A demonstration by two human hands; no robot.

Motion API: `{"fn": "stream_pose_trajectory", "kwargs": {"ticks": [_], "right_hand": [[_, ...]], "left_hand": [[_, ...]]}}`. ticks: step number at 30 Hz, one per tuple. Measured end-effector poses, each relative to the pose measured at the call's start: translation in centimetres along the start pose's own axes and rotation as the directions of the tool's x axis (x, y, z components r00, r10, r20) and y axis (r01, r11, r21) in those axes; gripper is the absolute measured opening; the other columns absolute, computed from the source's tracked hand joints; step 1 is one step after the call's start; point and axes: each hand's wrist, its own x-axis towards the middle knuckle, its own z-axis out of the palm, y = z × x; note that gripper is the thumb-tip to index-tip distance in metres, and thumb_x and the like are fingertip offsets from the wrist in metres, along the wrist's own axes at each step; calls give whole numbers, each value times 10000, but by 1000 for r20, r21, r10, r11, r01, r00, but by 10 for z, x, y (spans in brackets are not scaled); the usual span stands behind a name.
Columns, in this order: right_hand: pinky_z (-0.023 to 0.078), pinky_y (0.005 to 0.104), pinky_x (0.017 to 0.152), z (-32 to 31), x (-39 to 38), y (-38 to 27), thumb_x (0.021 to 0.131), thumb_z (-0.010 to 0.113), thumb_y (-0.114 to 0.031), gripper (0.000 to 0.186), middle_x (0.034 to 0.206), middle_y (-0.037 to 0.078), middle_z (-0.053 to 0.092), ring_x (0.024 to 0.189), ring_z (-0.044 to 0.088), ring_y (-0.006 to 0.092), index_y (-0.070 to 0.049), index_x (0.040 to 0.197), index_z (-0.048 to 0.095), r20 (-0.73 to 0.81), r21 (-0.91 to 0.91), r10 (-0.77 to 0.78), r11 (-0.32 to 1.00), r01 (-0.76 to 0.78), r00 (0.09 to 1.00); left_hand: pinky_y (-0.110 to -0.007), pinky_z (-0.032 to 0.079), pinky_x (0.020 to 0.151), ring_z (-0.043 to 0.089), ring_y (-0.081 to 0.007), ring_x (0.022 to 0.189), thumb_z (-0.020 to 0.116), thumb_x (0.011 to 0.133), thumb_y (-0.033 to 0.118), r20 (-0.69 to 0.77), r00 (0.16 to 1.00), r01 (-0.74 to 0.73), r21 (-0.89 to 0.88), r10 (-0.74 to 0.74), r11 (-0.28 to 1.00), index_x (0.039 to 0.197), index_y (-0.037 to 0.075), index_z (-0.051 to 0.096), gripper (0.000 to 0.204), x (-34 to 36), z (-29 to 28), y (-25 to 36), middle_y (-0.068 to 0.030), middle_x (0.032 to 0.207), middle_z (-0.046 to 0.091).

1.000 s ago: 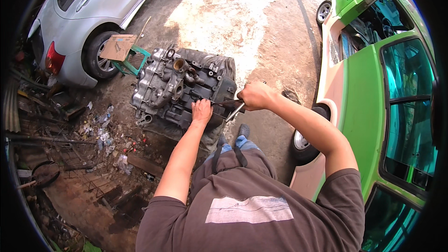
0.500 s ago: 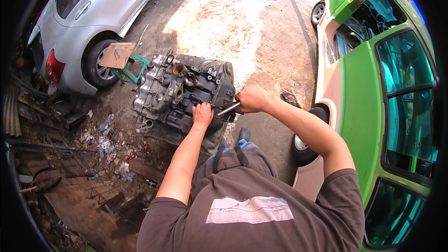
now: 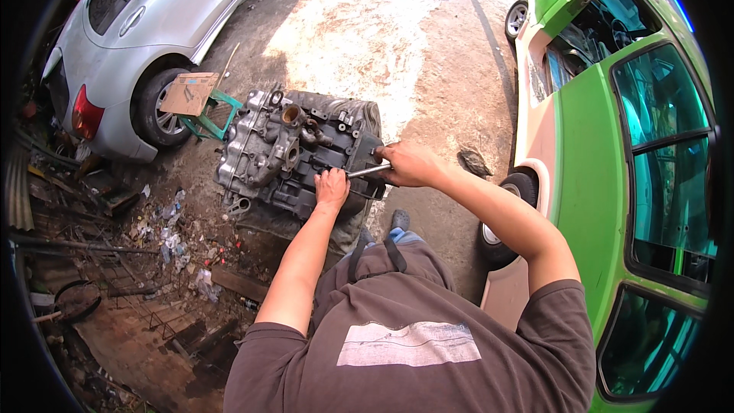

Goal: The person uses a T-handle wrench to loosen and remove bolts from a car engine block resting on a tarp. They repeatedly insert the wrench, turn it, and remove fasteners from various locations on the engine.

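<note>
A grey metal engine (image 3: 264,141) lies in front of me, with pipe flanges and a round opening on top. My right hand (image 3: 409,164) is closed round the outer end of a wrench-like tool with a straight silver handle (image 3: 368,171), at the engine's right side. My left hand (image 3: 332,187) is at the handle's inner end, fingers curled down against the dark engine block. What those fingers grip is mostly hidden beneath them.
A green stool (image 3: 219,117) with a cardboard piece (image 3: 189,92) stands beyond the engine, near a silver car (image 3: 180,8). Scrap and litter (image 3: 176,241) cover the ground at left. A green car (image 3: 589,206) stands close on my right, and a dark lump (image 3: 474,162) lies near its wheel.
My right hand has shifted slightly left and down, and the silver handle has swung to a flatter angle. My left hand stays in nearly the same place.
</note>
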Motion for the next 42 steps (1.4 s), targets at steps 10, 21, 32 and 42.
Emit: {"fn": "stream_pose_trajectory", "kwargs": {"ticks": [10, 21, 32, 42], "right_hand": [[446, 474, 853, -1, 7, 1, 927, 554, -238, 256, 956, 218, 553, 963, 561, 389, -9, 974, 655, 161, 195, -96, 979, 64, 982], [437, 464, 828, -1, 5, 1, 988, 484, -316, 383, 953, 210, 539, 916, 557, 384, 19, 955, 667, 148, 276, -24, 961, -18, 989], [433, 457, 818, 9, 10, 7, 1006, 464, -320, 404, 948, 211, 527, 933, 543, 382, 30, 877, 619, 74, 329, -43, 944, 16, 996], [440, 379, 812, 22, 5, 5, 1004, 500, -351, 384, 932, 153, 578, 883, 546, 267, 32, 1028, 532, -31, 520, 129, 849, -95, 991]], "left_hand": [[-488, 432, 868, 614, -302, 978, 672, 832, 279, 59, 998, 17, 8, -18, 1000, 956, 83, 668, 231, 1, -6, 3, -101, 998, 653], [-487, 432, 858, 612, -297, 969, 692, 806, 275, 8, 1000, 7, 9, -7, 1000, 940, 89, 674, 230, 0, -2, 3, -92, 993, 641], [-484, 430, 866, 609, -299, 972, 689, 804, 273, 33, 999, 13, -1, -13, 1000, 935, 84, 675, 230, 0, -7, 3, -92, 983, 640], [-484, 425, 883, 611, -296, 982, 704, 790, 260, 32, 999, 35, -52, -33, 998, 893, 76, 690, 212, 1, -10, 4, -97, 984, 643]]}}
